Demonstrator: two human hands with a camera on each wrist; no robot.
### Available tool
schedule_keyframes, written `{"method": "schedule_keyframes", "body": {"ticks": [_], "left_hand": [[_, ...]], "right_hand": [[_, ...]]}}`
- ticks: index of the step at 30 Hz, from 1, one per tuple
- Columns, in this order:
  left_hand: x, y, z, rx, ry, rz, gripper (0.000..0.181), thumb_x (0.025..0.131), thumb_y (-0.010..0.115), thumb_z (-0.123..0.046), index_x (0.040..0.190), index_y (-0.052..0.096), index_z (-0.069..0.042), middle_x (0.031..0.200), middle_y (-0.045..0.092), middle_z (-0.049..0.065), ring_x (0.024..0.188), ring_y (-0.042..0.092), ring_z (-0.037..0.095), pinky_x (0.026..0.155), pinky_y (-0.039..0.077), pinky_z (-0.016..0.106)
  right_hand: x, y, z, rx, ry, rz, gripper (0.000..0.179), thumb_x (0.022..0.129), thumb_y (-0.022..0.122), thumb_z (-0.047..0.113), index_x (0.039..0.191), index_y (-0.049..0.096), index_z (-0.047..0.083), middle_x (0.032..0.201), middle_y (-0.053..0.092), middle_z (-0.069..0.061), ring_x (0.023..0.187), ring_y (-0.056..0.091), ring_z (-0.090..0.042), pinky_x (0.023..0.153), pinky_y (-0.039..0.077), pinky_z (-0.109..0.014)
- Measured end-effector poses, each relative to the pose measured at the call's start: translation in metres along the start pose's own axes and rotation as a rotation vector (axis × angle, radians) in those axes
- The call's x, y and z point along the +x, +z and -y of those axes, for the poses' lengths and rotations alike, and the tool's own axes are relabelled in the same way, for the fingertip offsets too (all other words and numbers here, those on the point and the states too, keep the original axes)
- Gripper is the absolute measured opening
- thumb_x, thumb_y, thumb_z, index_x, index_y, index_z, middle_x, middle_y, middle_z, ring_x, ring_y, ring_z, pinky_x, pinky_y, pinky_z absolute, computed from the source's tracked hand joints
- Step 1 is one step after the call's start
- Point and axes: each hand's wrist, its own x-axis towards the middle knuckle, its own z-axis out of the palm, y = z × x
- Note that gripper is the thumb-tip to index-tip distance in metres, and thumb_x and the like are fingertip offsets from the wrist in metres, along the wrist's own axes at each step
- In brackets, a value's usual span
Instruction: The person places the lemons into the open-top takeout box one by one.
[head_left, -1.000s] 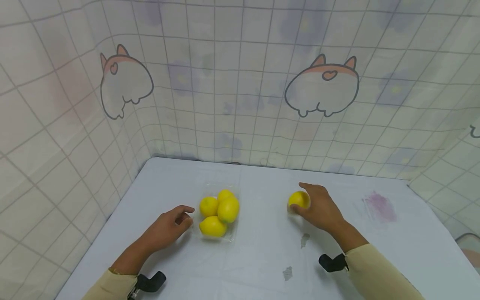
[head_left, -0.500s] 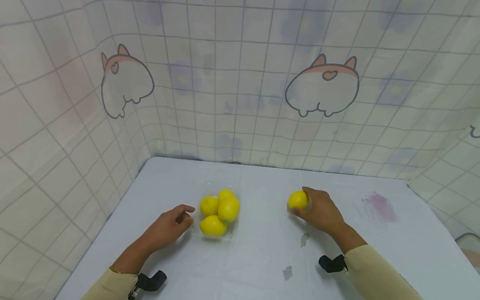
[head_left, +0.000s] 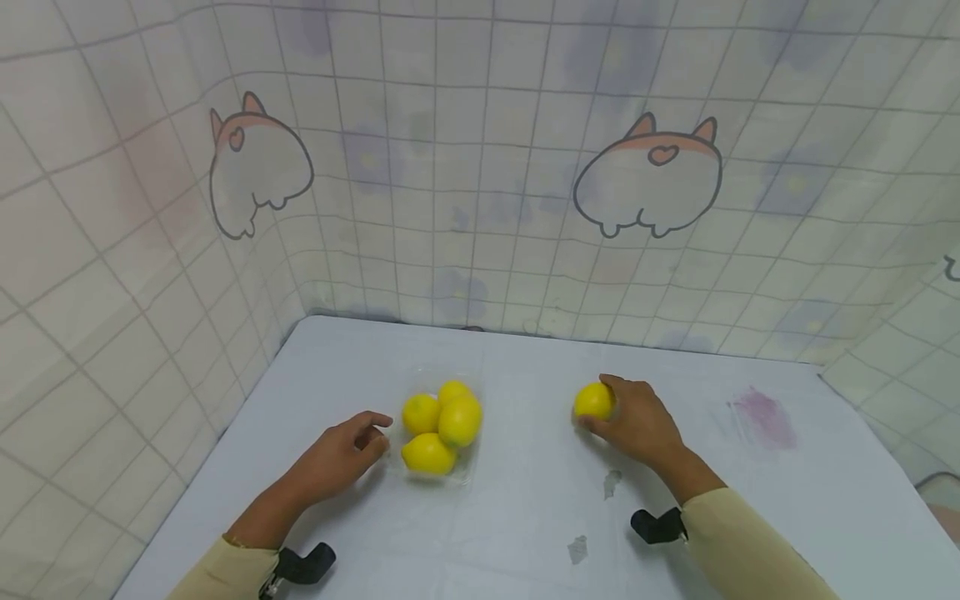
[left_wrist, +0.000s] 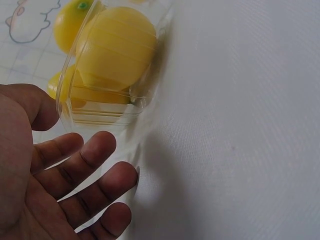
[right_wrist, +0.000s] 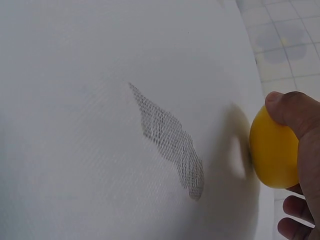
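Observation:
My right hand (head_left: 637,423) grips a yellow lemon (head_left: 592,402) on the right part of the table, thumb on the near side and fingers on the far side. The right wrist view shows that lemon (right_wrist: 275,150) under the thumb, close to the cloth; whether it touches the cloth I cannot tell. Left of centre, a clear plastic container (head_left: 463,477) holds several lemons (head_left: 459,419). My left hand (head_left: 337,457) is beside its left edge, fingers loosely bent and holding nothing. In the left wrist view, the thumb (left_wrist: 42,112) is close to the container's rim (left_wrist: 62,100); contact is unclear.
A white cloth covers the table (head_left: 517,533). Grey patches (head_left: 577,549) and a pinkish stain (head_left: 763,417) mark it. Behind and to the left hangs a grid-patterned curtain (head_left: 495,208). Black wrist mounts (head_left: 658,527) protrude below both forearms.
My right hand's fingers have come down and closed round the lemon, which has shifted very slightly left. The left hand and the container stay in place. The head view has tilted slightly.

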Motion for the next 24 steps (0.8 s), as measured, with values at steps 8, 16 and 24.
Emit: {"method": "schedule_keyframes", "body": {"ticks": [8, 16, 24], "left_hand": [[0.000, 0.000, 0.000, 0.012, -0.004, -0.004, 0.033, 0.103, 0.062, -0.026, 0.134, 0.061, -0.015, 0.105, 0.068, -0.003, 0.091, 0.060, 0.015, 0.077, 0.052, 0.035], [0.000, -0.001, 0.000, 0.014, -0.006, -0.004, 0.033, 0.103, 0.062, -0.024, 0.134, 0.061, -0.015, 0.104, 0.067, -0.004, 0.089, 0.059, 0.015, 0.076, 0.051, 0.034], [0.000, 0.000, 0.001, 0.013, 0.000, -0.004, 0.033, 0.103, 0.062, -0.025, 0.134, 0.061, -0.015, 0.103, 0.067, -0.004, 0.089, 0.058, 0.015, 0.076, 0.051, 0.034]], "right_hand": [[0.010, 0.001, 0.026, 0.037, -0.041, -0.013, 0.088, 0.084, 0.081, 0.050, 0.153, 0.044, 0.009, 0.141, 0.054, -0.022, 0.128, 0.050, -0.042, 0.105, 0.041, -0.060], [0.020, 0.001, 0.058, 0.045, -0.103, -0.014, 0.085, 0.084, 0.083, 0.049, 0.152, 0.047, 0.012, 0.143, 0.054, -0.016, 0.130, 0.049, -0.037, 0.108, 0.040, -0.058], [0.024, -0.003, 0.080, 0.046, -0.135, -0.017, 0.085, 0.083, 0.083, 0.051, 0.151, 0.049, 0.013, 0.144, 0.054, -0.013, 0.131, 0.049, -0.034, 0.108, 0.041, -0.056]]}}
